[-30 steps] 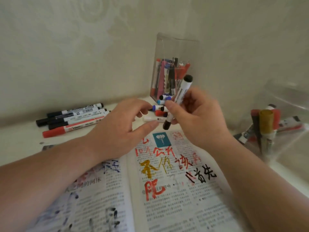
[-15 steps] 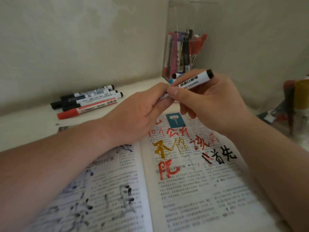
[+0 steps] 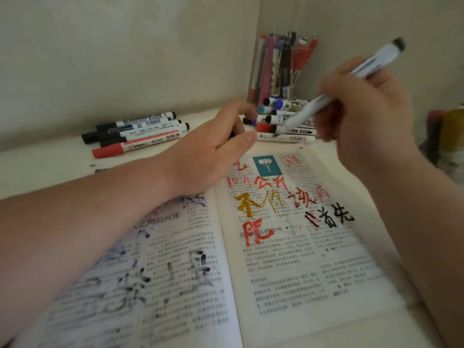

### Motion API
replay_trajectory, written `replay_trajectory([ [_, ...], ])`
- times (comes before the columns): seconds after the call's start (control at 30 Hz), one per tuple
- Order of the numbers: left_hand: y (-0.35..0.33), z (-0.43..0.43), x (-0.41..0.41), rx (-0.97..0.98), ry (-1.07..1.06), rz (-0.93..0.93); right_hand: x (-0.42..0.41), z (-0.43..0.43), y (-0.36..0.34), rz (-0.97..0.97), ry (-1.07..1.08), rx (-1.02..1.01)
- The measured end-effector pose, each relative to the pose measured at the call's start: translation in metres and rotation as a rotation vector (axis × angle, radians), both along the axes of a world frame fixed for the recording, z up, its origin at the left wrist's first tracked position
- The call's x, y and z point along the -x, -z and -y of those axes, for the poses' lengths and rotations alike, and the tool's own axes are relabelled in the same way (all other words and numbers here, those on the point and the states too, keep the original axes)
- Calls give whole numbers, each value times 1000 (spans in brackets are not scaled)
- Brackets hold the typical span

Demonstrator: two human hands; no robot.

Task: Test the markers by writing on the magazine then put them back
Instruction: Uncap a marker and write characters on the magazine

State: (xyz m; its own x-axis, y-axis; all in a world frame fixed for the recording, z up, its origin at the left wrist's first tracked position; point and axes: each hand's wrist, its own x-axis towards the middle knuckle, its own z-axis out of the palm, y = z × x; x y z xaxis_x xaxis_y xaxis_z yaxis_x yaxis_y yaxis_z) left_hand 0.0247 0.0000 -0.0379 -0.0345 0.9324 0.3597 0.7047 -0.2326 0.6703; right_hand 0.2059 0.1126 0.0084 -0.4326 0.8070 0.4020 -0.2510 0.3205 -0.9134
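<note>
Four markers [image 3: 135, 134] lie side by side on the table [image 3: 37, 169] at about ten o'clock in my view. Three have black caps and one has a red cap.

Moving right, I see the left hand [image 3: 213, 151] over the top edge of the open magazine [image 3: 288, 272]. Its fingers are curled in and the thumb lies along them. They pinch a small dark cap [image 3: 232, 133], of which only a sliver shows.

The magazine fills the six o'clock half of the view. Its left page carries smudged dark strokes, and its right page carries red, gold and black characters.

At twelve to one o'clock, just beyond the top of the right page, a loose pile of markers [image 3: 283, 119] lies on the table. Behind the pile, a clear holder [image 3: 253, 71] stands in the wall corner with pens upright inside.

At two o'clock the right hand [image 3: 364, 116] is wrapped around a white marker [image 3: 303, 113], which is blurred. Its bare tip points down toward the pile and its dark rear end points up to the right.

Some blurred red and gold things [image 3: 449, 131] sit at the three o'clock edge, but I cannot tell what they are.
</note>
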Motion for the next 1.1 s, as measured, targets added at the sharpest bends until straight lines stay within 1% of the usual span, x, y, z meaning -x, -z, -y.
replay_trajectory([
  [0.07,-1,2,2,24,-14,-23,-8,-1,-12,113,144,-79],
  [0.1,-1,3,2,38,-24,-49,-11,0,-17,184,170,-127],
  [0.13,-1,3,1,51,-23,-78,-14,3,-20,232,143,-149],
  [0.2,-1,5,-3,76,3,-129,-21,15,-22,292,-59,-115],
  [0.33,0,4,-7,100,39,-236,-38,42,-3,475,-650,145],
  [0.4,1,3,-8,79,98,-350,-45,48,11,496,-771,205],
  [0.47,0,4,-7,37,167,-427,-48,50,23,485,-782,238],
  [0.53,-5,8,-8,52,214,-439,-47,54,31,464,-753,246],
  [0.63,-9,12,-12,91,318,-442,-46,60,35,476,-666,171],
  [0.73,-7,13,-15,85,384,-397,-46,62,35,517,-609,130],
  [0.93,-10,16,-16,240,427,-298,-48,61,34,485,-661,189],
  [1.1,-12,15,-17,332,448,-235,-49,61,34,517,-659,164],
])
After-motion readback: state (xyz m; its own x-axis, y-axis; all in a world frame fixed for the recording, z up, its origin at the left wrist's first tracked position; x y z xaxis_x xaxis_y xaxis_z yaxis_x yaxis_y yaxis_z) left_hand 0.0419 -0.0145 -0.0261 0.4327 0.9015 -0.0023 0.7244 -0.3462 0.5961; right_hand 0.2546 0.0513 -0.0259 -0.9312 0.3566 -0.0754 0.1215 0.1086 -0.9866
